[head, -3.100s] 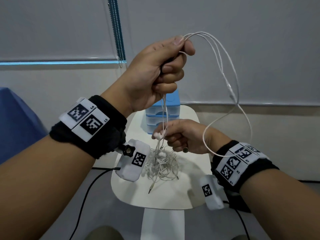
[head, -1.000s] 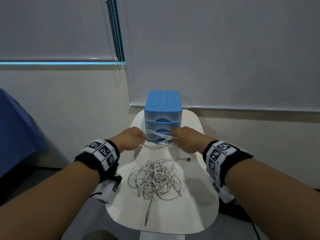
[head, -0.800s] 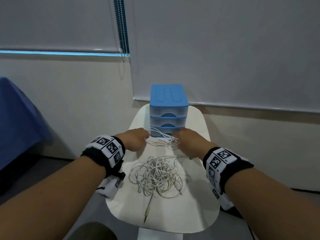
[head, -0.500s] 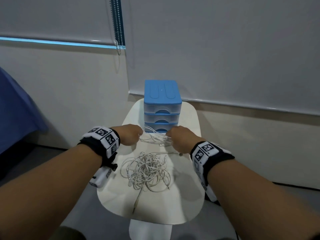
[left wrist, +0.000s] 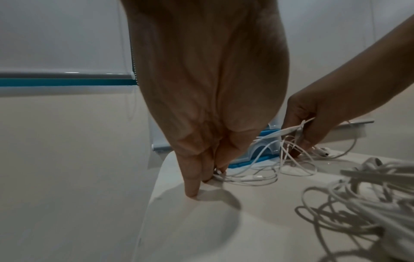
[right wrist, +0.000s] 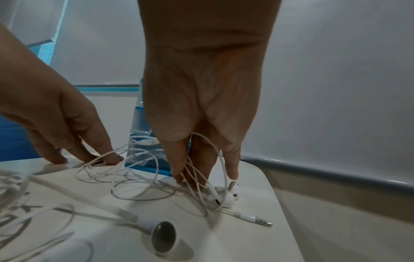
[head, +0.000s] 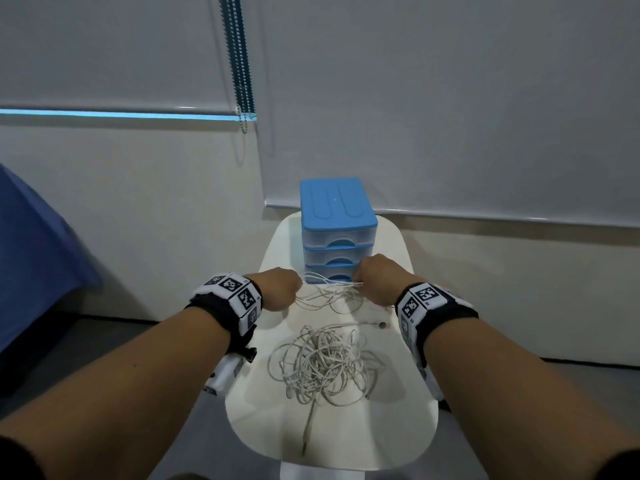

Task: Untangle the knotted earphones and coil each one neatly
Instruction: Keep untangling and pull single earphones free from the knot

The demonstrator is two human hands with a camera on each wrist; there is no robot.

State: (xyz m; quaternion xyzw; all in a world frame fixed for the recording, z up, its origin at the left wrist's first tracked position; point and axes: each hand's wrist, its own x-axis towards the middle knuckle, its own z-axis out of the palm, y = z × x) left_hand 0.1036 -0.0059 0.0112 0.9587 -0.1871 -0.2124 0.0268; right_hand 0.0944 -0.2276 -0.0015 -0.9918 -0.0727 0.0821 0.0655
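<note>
The table (head: 408,431) shows a smooth, pale top with a soft sheen, shadows sitting cleanly on it. The tangled earphones (head: 322,365) look like matt white rubbery cable. The separated earphone (right wrist: 143,180) is thinner cord with glossy white plastic buds, and its plug (right wrist: 257,219) ends in shiny metal. A loose earbud (right wrist: 163,237) has a smooth plastic shell and a dull grey mesh face. The drawer unit (head: 337,233) is moulded plastic: an opaque blue satin lid, translucent frosted drawers. The wristbands (head: 228,306) are black cloth with matt printed tags.
</note>
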